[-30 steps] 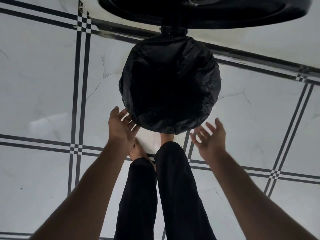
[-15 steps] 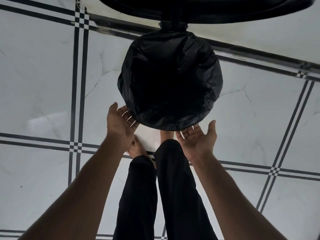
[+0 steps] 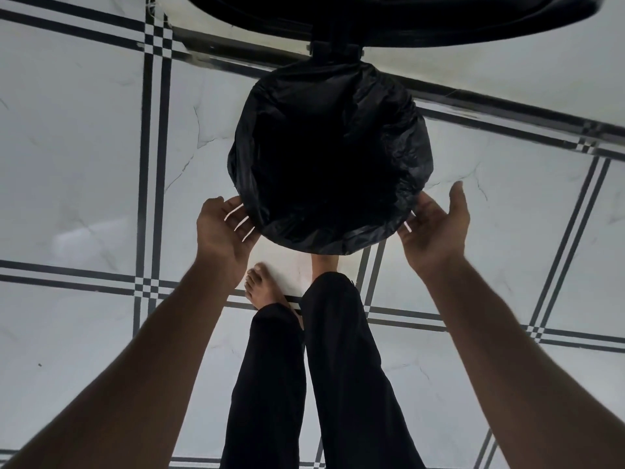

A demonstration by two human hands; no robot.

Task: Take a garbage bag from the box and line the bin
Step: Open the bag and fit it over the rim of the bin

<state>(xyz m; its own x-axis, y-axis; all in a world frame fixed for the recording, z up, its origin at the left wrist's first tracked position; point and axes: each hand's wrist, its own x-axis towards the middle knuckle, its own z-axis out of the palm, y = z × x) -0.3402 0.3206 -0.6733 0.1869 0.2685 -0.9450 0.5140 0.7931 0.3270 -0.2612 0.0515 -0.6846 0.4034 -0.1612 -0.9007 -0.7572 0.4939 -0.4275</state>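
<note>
A black garbage bag (image 3: 389,130) lines the round bin standing on the floor, and its edge is folded down over the rim all round. The bin's own wall is hidden under the bag. The bin's black lid (image 3: 406,18) stands raised at the top of the view. My left hand (image 3: 225,231) lies flat against the bag's near-left rim, fingertips hidden behind the plastic. At the near-right rim, my right hand (image 3: 436,228) touches the bag with fingers straight and thumb up. No box is in view.
The floor (image 3: 84,164) is white marble tile with black double lines. My bare feet (image 3: 263,289) and black trouser legs (image 3: 338,367) stand just in front of the bin. A dark strip along the wall base (image 3: 507,113) runs behind the bin.
My right hand has slid from under the near rim out to the bin's right side. My left hand has stayed at the left rim.
</note>
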